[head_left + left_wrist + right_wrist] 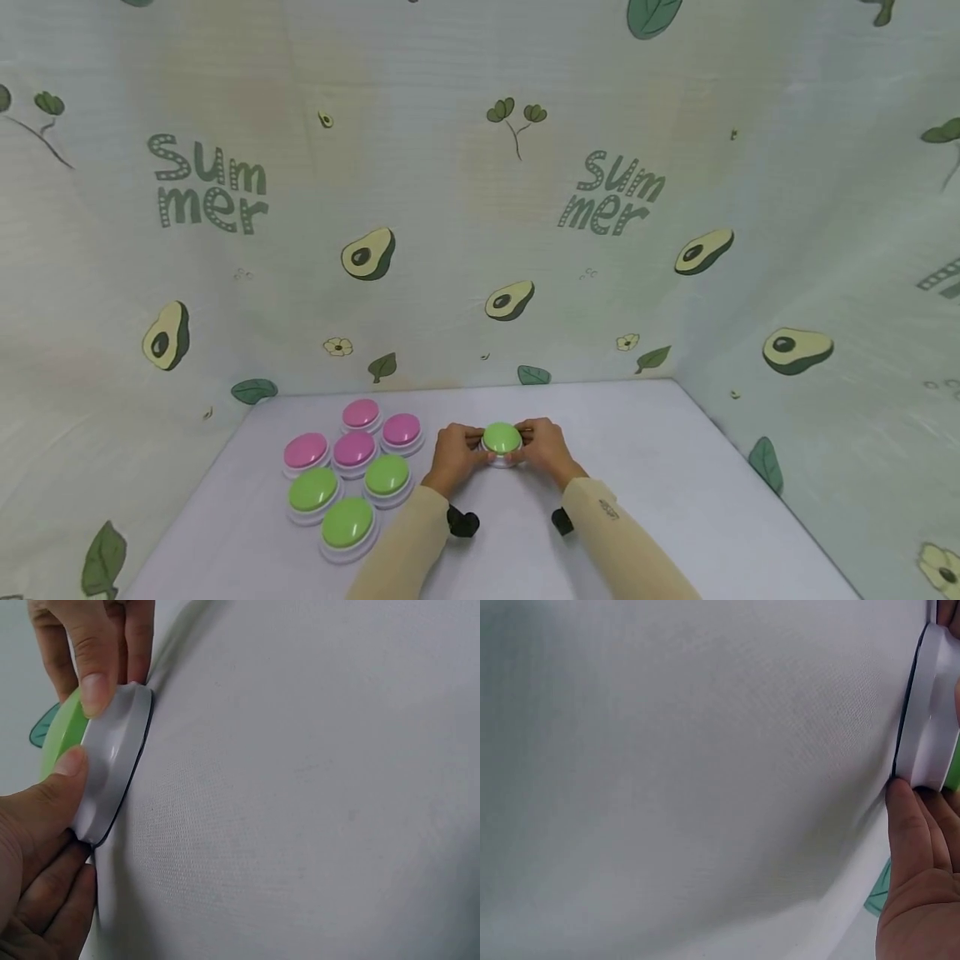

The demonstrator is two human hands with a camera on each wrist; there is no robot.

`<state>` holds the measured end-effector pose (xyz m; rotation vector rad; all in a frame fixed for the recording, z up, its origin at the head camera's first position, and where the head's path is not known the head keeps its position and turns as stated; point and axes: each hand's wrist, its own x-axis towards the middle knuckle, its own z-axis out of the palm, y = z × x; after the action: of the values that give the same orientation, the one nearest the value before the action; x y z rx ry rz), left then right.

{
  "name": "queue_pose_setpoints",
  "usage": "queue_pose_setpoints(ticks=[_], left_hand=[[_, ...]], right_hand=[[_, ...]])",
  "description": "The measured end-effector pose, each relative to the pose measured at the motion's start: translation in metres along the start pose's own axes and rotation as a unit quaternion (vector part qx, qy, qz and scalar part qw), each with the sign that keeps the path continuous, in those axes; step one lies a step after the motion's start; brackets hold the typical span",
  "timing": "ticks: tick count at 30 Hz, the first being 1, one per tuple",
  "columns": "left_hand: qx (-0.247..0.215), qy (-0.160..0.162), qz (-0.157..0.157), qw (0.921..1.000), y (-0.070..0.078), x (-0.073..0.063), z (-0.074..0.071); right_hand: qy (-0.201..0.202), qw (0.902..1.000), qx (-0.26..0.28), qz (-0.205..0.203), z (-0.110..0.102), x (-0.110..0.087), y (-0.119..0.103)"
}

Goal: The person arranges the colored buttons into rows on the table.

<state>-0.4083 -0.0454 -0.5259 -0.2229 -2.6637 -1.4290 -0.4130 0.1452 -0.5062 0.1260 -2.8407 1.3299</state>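
A round push button with a green dome (502, 437) and a white base (116, 761) stands near the middle of the table. My left hand (453, 457) grips its left side, the thumb on the rim beside the dome and the fingers around the base's edge. From the right, my right hand (546, 450) holds the opposite side between thumb and fingers. In the right wrist view only part of the white base (926, 712) shows, at the right edge, with my right hand (922, 889) below it. Whether the base touches the table cannot be told.
Left of my hands stand three green buttons (347, 523) and several pink buttons (354, 448), grouped close together on the white table (645, 500). A cloth (442, 333) printed with avocados and leaves hangs behind and beside the table. Black wrist devices (462, 523) sit below both sleeves.
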Motion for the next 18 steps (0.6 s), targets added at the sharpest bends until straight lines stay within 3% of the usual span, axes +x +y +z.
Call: queue_pose_setpoints(ticks=[6, 13, 18], left_hand=[[-0.013, 0.004, 0.018, 0.9998, -0.002, -0.001, 0.005], [-0.008, 0.029, 0.017, 0.9994, -0.003, -0.007, 0.003], [-0.018, 0.016, 0.013, 0.9996, -0.004, -0.009, -0.002]], right_hand=[[0.016, 0.9997, 0.004, 0.015, -0.003, -0.007, 0.0], [0.035, 0.9991, 0.011, 0.02, 0.003, -0.009, -0.004], [0.05, 0.9981, 0.005, 0.036, 0.005, -0.011, -0.005]])
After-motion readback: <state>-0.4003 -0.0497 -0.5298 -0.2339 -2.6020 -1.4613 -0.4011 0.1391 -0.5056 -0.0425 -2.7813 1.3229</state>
